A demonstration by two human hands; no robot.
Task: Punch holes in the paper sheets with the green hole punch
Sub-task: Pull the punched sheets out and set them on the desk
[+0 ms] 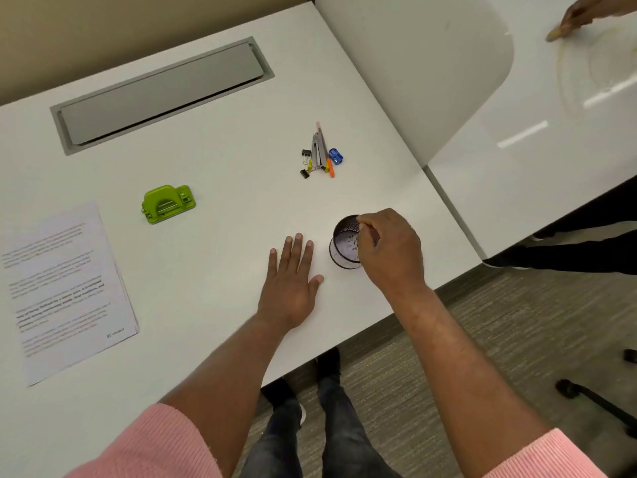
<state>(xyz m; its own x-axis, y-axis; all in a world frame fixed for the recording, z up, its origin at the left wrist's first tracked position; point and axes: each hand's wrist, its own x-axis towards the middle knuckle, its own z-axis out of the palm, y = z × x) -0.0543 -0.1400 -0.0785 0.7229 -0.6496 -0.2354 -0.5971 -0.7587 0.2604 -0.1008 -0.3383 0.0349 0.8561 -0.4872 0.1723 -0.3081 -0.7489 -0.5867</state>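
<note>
The green hole punch (168, 203) stands on the white table (224, 174), left of the middle. Printed paper sheets (67, 288) lie in a stack at the left edge, below and left of the punch. My left hand (291, 282) rests flat on the table with fingers spread, holding nothing, well to the right of the punch. My right hand (389, 250) grips the rim of a black mesh cup (343, 246) near the table's right front edge. Small dark bits lie in the cup's bottom.
A small pile of stationery (320, 153) with binder clips, a stapler, an orange marker and a blue sharpener lies beyond the cup. A grey cable hatch (162, 91) is set in the table's far side. Another person's hand (582, 19) wipes the adjoining table at top right.
</note>
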